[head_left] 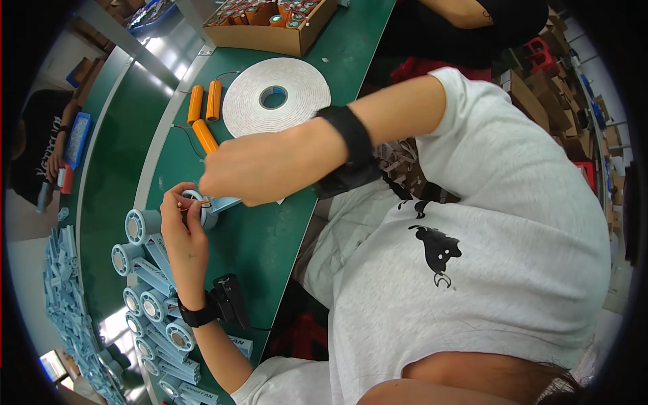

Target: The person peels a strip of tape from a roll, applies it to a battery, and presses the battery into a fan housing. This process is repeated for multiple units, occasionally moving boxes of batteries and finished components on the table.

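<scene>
My left hand (183,226) is closed, thumb and fingers pinching thin wires (205,204) at the head of a light-blue handheld fan (210,217). Just above the fan's handle (226,204), my right hand (253,165) is curled into a fist with its back showing. Slightly blurred, it hides its own fingertips and anything in them. Beyond the right hand lie several orange cylindrical battery cells (196,104) with thin leads. Next to them rests a big white roll of tape (246,101) with a blue core.
More light-blue fans (140,226) stand in rows along the table's left side. An open cardboard box (270,40) of orange cells sits at the far end. A black device (231,300) is near my left wrist. Across the metal rail are piled blue parts (67,297) and a co-worker's hand (52,162).
</scene>
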`<action>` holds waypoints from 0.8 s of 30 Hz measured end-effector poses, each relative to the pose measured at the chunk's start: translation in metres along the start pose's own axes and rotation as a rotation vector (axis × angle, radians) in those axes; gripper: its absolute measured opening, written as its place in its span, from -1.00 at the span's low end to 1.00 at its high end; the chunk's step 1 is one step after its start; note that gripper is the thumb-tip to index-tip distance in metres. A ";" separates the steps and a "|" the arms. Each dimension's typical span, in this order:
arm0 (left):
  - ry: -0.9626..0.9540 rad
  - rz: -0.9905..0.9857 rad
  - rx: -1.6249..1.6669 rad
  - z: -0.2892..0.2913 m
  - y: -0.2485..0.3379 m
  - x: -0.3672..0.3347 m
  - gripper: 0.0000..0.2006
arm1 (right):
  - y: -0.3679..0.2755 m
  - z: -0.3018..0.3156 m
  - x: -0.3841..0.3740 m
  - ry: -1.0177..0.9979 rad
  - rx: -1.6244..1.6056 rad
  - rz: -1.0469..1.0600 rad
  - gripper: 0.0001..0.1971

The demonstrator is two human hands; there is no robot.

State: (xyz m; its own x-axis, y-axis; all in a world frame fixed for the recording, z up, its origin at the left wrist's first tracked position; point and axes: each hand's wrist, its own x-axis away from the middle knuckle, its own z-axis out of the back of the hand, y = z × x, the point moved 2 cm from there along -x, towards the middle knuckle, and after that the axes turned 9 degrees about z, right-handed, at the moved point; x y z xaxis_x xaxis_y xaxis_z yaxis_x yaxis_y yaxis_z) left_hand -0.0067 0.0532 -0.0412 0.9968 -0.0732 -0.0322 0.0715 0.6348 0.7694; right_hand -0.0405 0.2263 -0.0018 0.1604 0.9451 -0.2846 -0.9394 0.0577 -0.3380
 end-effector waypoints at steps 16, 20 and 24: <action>-0.046 0.049 -0.062 0.001 -0.001 -0.002 -0.87 | 0.050 -0.020 -0.033 -0.546 -0.428 -0.206 -0.78; -0.050 0.045 -0.073 0.001 0.004 0.001 -0.84 | 0.061 -0.040 -0.020 -0.393 -0.352 -0.061 -0.71; -0.043 0.050 0.012 0.003 -0.001 0.008 -0.80 | 0.065 -0.044 0.006 0.148 -0.595 -0.195 -0.65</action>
State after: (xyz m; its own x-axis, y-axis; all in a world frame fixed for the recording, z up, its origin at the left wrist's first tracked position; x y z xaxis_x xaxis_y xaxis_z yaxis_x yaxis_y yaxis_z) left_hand 0.0009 0.0497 -0.0399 0.9966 -0.0746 0.0337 0.0208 0.6289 0.7772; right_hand -0.0869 0.2217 -0.0654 0.3917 0.8783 -0.2742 -0.5667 -0.0045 -0.8239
